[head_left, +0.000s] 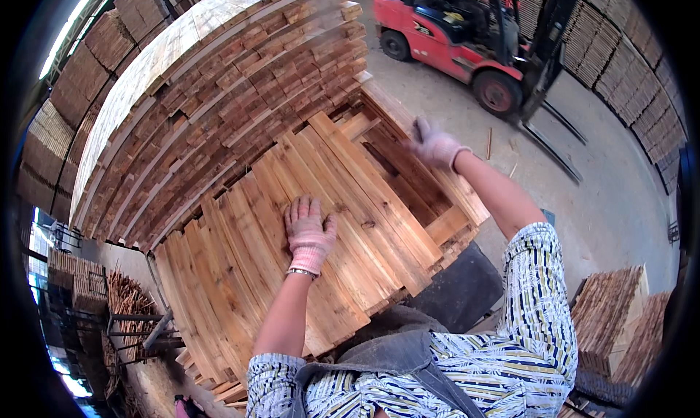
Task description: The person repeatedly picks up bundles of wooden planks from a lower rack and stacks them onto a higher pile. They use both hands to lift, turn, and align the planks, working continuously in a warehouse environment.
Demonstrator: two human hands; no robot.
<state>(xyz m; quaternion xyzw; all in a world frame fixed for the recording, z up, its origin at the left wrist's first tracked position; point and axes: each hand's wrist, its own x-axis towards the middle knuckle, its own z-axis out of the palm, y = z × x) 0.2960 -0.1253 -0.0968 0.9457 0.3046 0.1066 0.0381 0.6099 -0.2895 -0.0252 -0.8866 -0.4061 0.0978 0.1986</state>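
My left hand (pixel 308 232), in a pale pink work glove, lies flat with fingers spread on a layer of wooden boards (pixel 255 228) set side by side. My right hand (pixel 436 144), gloved alike and slightly blurred, is over the long board (pixel 467 192) along the layer's right side. Its fingers look apart, and I see nothing in them. Whether it touches that board I cannot tell. Between this long board and the laid ones is a gap (pixel 405 184), through which lower boards show.
A tall stack of boards (pixel 240 90) in layers rises just beyond. A red forklift (pixel 452 46) with a person on it stands at the far right, forks low. More timber piles (pixel 605 316) stand at the right and along the walls. A dark block (pixel 459 287) is near my waist.
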